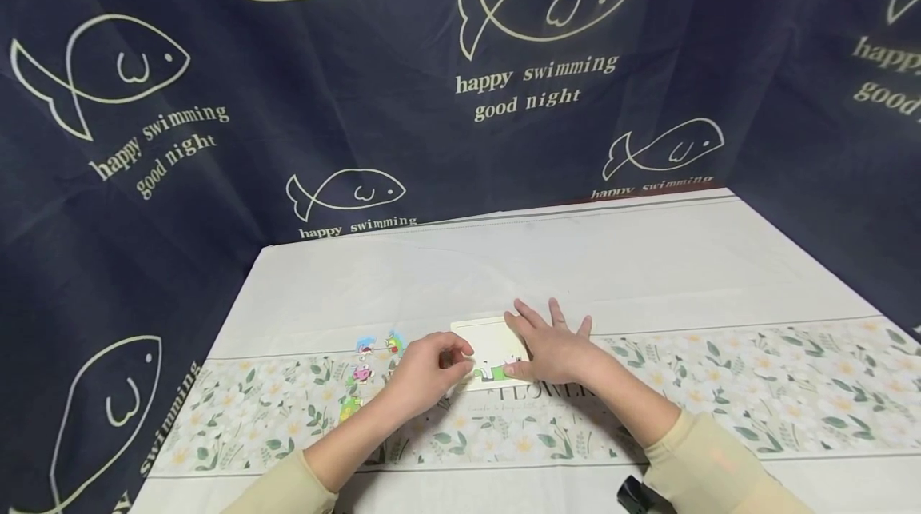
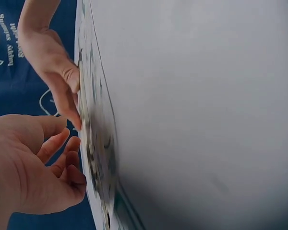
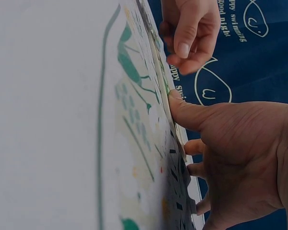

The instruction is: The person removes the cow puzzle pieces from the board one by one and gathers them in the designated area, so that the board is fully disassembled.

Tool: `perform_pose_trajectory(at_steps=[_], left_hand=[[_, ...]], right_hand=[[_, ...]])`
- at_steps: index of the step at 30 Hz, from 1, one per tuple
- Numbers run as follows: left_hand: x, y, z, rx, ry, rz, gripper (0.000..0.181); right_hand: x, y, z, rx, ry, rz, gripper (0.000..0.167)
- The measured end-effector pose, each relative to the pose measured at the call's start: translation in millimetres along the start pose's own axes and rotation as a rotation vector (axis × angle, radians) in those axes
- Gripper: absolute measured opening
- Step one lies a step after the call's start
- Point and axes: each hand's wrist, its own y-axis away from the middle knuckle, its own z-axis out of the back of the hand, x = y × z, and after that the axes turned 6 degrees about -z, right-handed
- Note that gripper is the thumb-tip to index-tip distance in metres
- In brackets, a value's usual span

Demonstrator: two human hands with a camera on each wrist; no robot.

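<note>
A small cream-framed puzzle board (image 1: pixel 478 334) lies flat on the table, with a green strip and white cartoon shapes along its near side and a pale, plain area above. My right hand (image 1: pixel 557 350) rests over its right part, fingers spread and thumb pressing the green strip. Just off the left edge hovers my left hand (image 1: pixel 420 370), its fingers loosely bent, thumb and index apart. Nothing shows between them in the left wrist view, where that hand (image 2: pixel 36 165) is seen from the palm side. Colourful cartoon puzzle pieces (image 1: pixel 362 372) lie left of it, partly hidden by the forearm.
A white tablecloth (image 1: pixel 576 258) with a floral band (image 1: pixel 683 386) covers the table. Dark blue curtains (image 1: pixel 432 98) with fish drawings hang behind and at both sides. Near the right sleeve, a small black object (image 1: pixel 633 494) sits at the front.
</note>
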Motion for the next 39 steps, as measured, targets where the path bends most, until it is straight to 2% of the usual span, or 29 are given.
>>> perform_pose_trajectory(at_steps=[6, 12, 17, 25, 39], left_hand=[[-4.0, -7.6, -9.6, 0.05, -0.05, 0.014, 0.015], [-7.6, -8.7, -14.3, 0.073, -0.135, 0.014, 0.018], [-8.8, -7.7, -16.0, 0.069, -0.17, 0.008, 0.015], [-11.4, -7.6, -18.2, 0.066, -0.208, 0.015, 0.016], [-12.8, -7.6, -18.2, 0.051, -0.204, 0.009, 0.016]], right_hand=[[0, -0.2, 1, 0.002, 0.003, 0.008, 0.087], [0, -0.5, 0, -0.004, 0.001, 0.011, 0.087], [0, -0.7, 0, -0.003, 0.0, 0.017, 0.087], [-3, 0.2, 4, 0.044, -0.006, 0.039, 0.087], [-2, -0.4, 5, 0.048, 0.026, 0.04, 0.085]])
